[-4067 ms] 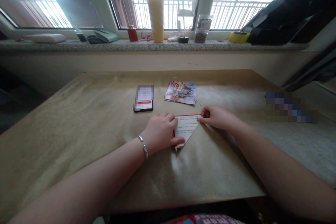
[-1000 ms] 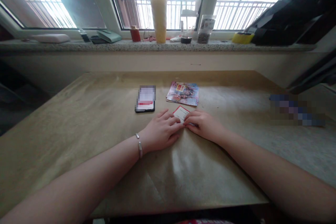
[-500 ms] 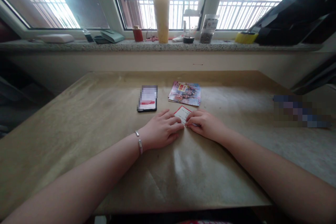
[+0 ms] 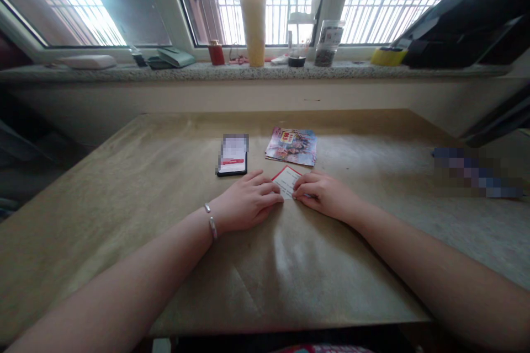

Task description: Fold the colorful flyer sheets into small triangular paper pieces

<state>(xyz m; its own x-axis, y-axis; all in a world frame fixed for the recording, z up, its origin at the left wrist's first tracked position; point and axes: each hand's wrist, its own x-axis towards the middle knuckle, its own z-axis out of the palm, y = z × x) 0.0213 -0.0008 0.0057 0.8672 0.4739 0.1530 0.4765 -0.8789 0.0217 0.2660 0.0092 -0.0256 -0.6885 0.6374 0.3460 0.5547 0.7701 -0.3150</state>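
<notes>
A small piece of folded paper [image 4: 287,177], white with a red border and lines of print, lies on the table between my hands. My left hand [image 4: 248,201], with a silver bangle at the wrist, rests palm down, its fingers stretched out flat over the paper's left edge. On the other side, my right hand [image 4: 327,194] has its fingers curled together, pinching the paper's right edge and hiding part of it. Just beyond the paper is a short stack of colourful printed leaflets [image 4: 292,147]. A phone [image 4: 232,155] with a lit, blurred screen lies to the left of the stack.
The table [image 4: 165,193] has a brownish cover. A blurred bluish strip [image 4: 476,172] lies at the right. On the stone windowsill [image 4: 215,71] stand a tall drink cup [image 4: 253,25], a red bottle [image 4: 216,53], a clear jar [image 4: 328,44], yellow tape [image 4: 388,56] and a black bag [image 4: 451,33].
My left hand has slid a little to the left along the paper, uncovering more of its printed face. My right hand stays at the right edge.
</notes>
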